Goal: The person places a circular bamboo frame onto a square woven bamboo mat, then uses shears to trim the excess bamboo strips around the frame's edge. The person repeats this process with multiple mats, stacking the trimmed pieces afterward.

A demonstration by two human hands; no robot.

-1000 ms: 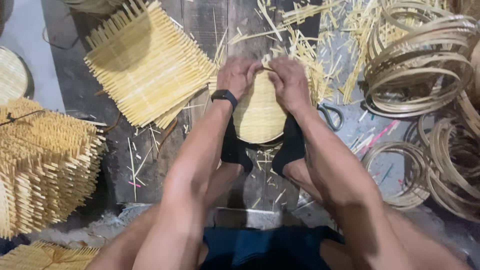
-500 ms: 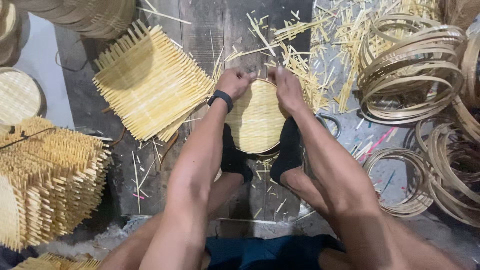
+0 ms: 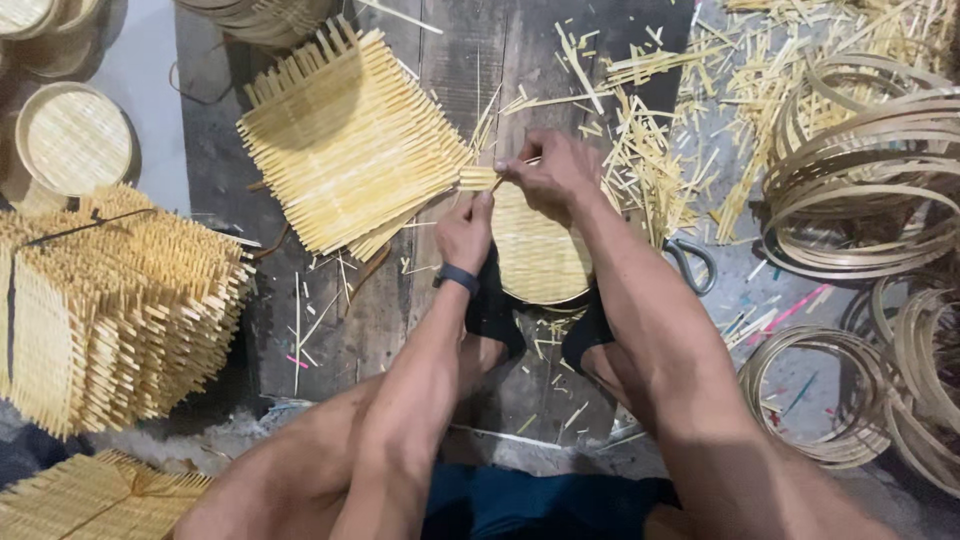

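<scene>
Both hands (image 3: 505,200) on round woven mat (image 3: 540,255)

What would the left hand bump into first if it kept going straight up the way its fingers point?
Probably the little bunch of bamboo strips just above the left hand, which the right hand is pinching. Past that lies the square woven mat, though depth is hard to judge.

No packages, labels, signs or screens in view — only bamboo work

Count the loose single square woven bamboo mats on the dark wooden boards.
1: a square woven bamboo mat lies flat above the left hand. Stacked mats at left aren't counted; others may be hidden.
</scene>
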